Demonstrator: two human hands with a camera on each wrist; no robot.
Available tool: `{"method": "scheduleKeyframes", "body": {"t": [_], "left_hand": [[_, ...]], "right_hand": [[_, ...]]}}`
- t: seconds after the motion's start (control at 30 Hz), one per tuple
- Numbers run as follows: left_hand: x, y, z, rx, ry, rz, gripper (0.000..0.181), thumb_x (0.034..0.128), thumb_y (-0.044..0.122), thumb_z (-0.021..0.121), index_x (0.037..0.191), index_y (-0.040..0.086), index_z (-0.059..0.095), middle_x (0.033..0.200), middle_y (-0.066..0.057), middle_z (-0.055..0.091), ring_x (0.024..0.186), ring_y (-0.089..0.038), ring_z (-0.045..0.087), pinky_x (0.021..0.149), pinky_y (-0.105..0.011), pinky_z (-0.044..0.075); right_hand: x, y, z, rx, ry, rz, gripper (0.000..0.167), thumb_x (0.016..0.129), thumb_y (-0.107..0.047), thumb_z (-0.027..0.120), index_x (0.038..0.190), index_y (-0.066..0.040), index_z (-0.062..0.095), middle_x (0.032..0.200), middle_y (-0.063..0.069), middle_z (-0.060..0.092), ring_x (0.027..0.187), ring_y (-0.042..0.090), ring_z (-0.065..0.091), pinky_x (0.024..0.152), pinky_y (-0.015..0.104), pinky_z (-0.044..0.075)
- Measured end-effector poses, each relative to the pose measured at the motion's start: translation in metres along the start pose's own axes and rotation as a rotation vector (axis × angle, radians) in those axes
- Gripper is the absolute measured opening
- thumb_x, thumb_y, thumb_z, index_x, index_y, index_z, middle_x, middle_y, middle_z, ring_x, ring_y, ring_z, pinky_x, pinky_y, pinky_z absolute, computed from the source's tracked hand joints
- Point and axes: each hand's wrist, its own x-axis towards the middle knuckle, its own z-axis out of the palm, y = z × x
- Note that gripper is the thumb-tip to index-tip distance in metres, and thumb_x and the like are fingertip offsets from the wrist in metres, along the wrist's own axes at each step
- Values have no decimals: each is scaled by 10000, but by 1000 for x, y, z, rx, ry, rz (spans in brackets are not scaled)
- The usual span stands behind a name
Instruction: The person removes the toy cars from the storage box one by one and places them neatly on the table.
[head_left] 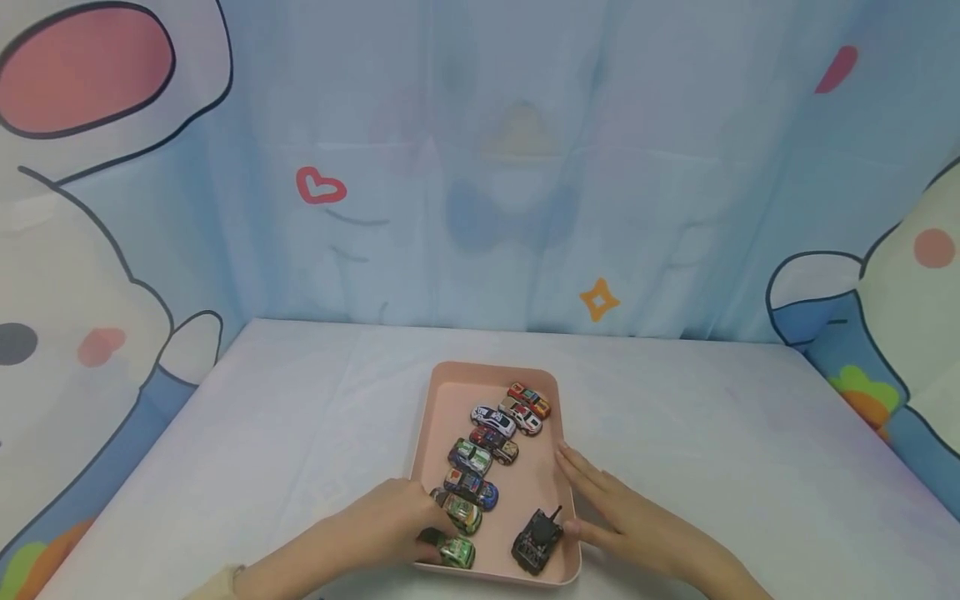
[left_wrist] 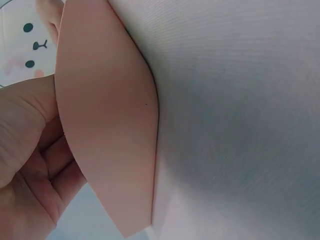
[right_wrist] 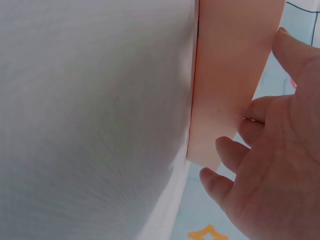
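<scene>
The left hand [head_left: 408, 518] reaches over the near left corner of the tray [head_left: 455, 400], its fingers bent, with thumb and forefinger pinching the left end of the bright green car [head_left: 456, 552]; the wrist view hides this grip behind the tray wall. The right hand [head_left: 637, 527] is spread, fingers fairly straight and thumb apart, its tips resting against the tray's right side and grasping nothing. The bright green car lies in the near left part of the tray, its long axis running roughly left to right, the visible end pointing right and slightly toward the person. Just beyond it sits the green-and-orange car [head_left: 463, 513], slanting from far left to near right. The blue car [head_left: 471, 489], the green-and-white car [head_left: 470, 457], the dark red car [head_left: 495, 445], the white car [head_left: 493, 420], the white-and-red car [head_left: 521, 416] and the red-and-yellow car [head_left: 529, 400] continue away in a crowded line that drifts toward the far right corner, all slanting much the same way. In the near right corner stands the black toy tank [head_left: 536, 543], its body running from near left to far right, its barrel aimed far right. The tray's own long axis runs away from the person across the white counter [head_left: 337, 417], before a pale blue printed curtain [head_left: 375, 100].
</scene>
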Motion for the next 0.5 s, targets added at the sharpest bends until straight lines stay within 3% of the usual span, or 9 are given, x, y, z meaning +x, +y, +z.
{"method": "scheduleKeyframes", "body": {"t": [0.03,0.1,0.2,0.23,0.27,0.37,0.5], "left_hand": [[0,0,0,-4,4,7,246,775,168,962,1000,142,865,953,58,815,888,-8,730,804,-170,596],[0,-1,2,-12,11,19,237,791,177,954,1008,142,865,952,56,816,879,0,730,796,-159,590],[0,-1,3,-16,21,37,223,816,196,940,1021,147,867,949,62,816,862,16,725,773,-146,582],[0,-2,4,-15,26,43,221,821,206,937,1023,149,868,946,67,816,854,23,723,761,-144,580],[1,-2,5,-16,30,47,220,825,213,935,1025,150,869,945,69,816,850,28,721,753,-143,579],[1,-2,5,-19,45,57,226,833,225,929,1040,156,871,946,73,816,839,45,713,737,-132,572],[0,-1,4,-34,86,81,240,820,207,937,1043,148,871,939,54,816,822,53,706,732,-115,568]], "right_hand": [[0,5,3,-5,14,-13,794,1072,-509,614,1718,-201,271,1783,61,186,1561,429,294,1294,378,109],[0,16,8,-22,36,-4,791,1059,-553,613,1720,-296,265,1785,-47,173,1573,345,289,1209,218,30],[-1,18,10,-33,47,-35,775,1075,-510,611,1724,-291,248,1787,-37,173,1568,362,307,1260,295,75],[-1,14,8,-29,46,-50,773,1081,-478,616,1725,-254,252,1787,7,185,1559,403,317,1294,388,119],[-2,12,7,-39,44,-46,772,1079,-475,623,1722,-248,261,1784,16,196,1553,401,324,1268,320,98],[-3,-6,-2,-16,11,-53,775,1087,-419,626,1708,-118,273,1767,153,208,1530,496,326,1277,600,204],[-3,-28,-13,-17,-35,-23,793,1084,-417,628,1677,-14,290,1742,236,217,1515,535,327,1170,775,261]]}}
